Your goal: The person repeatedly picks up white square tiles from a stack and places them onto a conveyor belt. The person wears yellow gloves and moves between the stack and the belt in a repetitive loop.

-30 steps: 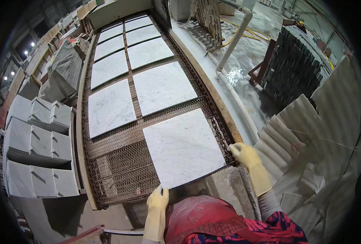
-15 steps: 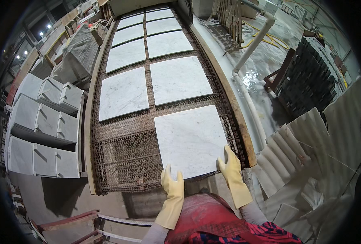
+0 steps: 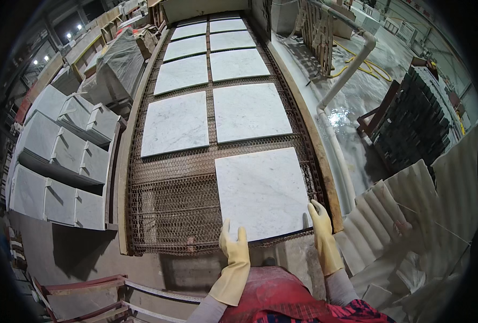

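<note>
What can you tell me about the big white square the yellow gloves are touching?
It is a square marble tile, white with faint grey veins, smooth and thin. It lies flat on the right side of a wire mesh conveyor belt, nearest of two rows of such tiles. The left hand and right hand, both in yellow rubber gloves, rest fingertips on its near edge.
</note>
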The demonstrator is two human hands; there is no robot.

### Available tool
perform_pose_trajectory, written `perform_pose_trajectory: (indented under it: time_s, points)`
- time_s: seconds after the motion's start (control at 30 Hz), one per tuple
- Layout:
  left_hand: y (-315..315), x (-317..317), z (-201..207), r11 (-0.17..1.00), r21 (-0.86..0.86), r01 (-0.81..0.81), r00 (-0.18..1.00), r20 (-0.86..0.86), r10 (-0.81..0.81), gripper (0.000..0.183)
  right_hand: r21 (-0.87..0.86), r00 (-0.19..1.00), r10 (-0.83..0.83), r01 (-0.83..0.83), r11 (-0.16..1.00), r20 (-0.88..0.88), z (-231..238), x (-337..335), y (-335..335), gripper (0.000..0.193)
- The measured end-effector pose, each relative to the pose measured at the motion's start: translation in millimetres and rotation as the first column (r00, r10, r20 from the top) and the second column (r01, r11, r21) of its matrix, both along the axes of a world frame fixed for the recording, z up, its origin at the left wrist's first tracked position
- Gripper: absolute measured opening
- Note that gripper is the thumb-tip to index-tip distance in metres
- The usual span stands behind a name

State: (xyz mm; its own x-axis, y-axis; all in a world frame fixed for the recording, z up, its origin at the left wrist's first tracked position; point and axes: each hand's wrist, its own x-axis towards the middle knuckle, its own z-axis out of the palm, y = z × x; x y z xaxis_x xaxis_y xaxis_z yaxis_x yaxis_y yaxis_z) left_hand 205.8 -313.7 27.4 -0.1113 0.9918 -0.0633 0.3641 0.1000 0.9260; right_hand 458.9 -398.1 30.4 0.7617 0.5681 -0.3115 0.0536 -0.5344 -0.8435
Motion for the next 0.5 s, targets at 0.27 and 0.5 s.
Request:
perform_pose_trajectory:
  time_s: [0.27,0.5]
  points:
    - [18.4,-16.2,21.6,0.947,-0.316,-0.055,0.835,0.505,0.217,0.051,0.037,0.89,-0.103,0.133,0.99,-0.443,18.8,7.7,10.0,0.05]
    - [66.4,-41.6,57.4,0.8,-0.589,0.112,0.792,0.54,0.287,0.041,-0.071,0.768,-0.212,0.213,0.974,-0.605,36.2,21.2,19.7,0.042]
